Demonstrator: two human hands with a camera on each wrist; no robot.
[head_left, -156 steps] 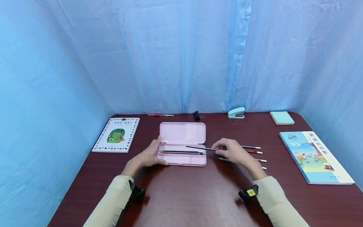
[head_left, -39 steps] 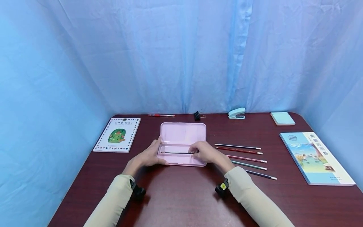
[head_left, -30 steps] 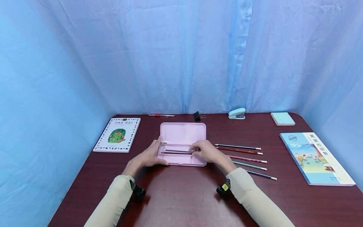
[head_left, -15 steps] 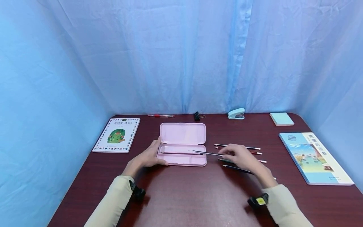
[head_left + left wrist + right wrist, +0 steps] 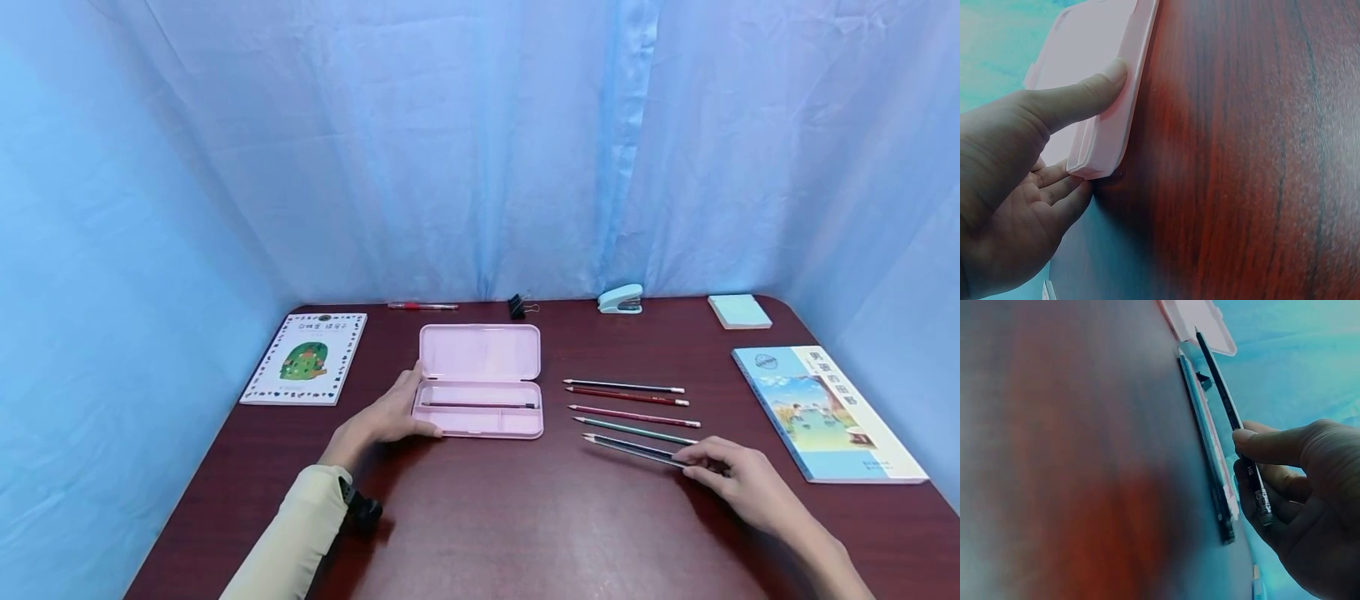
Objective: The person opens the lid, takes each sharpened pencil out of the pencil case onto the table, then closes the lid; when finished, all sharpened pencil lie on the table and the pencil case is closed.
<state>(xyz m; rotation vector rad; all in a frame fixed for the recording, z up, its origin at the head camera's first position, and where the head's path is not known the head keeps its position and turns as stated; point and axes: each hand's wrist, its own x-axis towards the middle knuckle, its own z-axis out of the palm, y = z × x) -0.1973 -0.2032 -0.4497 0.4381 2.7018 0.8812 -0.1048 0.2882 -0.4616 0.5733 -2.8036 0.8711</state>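
My left hand [image 5: 378, 421] grips the left end of an opened pink pencil case [image 5: 461, 422], thumb on its front wall and fingers at its end. One reddish pencil [image 5: 480, 406] lies in the case's long compartment. Between thumb and fingers, my right hand [image 5: 742, 483] pinches a black HB pencil [image 5: 1221, 381] near its eraser end, tip toward the case. The pencil is just above the table, beside the nearest dark pencil [image 5: 1207, 447] of a row. That row also has a green pencil [image 5: 637, 430], two red pencils [image 5: 633, 416] and a navy pencil [image 5: 622, 386].
Along the back edge lie a red pen [image 5: 423, 306], a black binder clip [image 5: 517, 307], a pale stapler [image 5: 620, 299] and a sticky-note pad [image 5: 738, 311]. A white booklet [image 5: 303, 358] is at left, a thicker book [image 5: 828, 417] at right. Blue curtains [image 5: 450, 150] surround the table.
My right hand has lifted the black pencil out of the case and carried it right and nearer, to the row's front. Earlier it set a dark pencil there. My left hand has stayed on the case.
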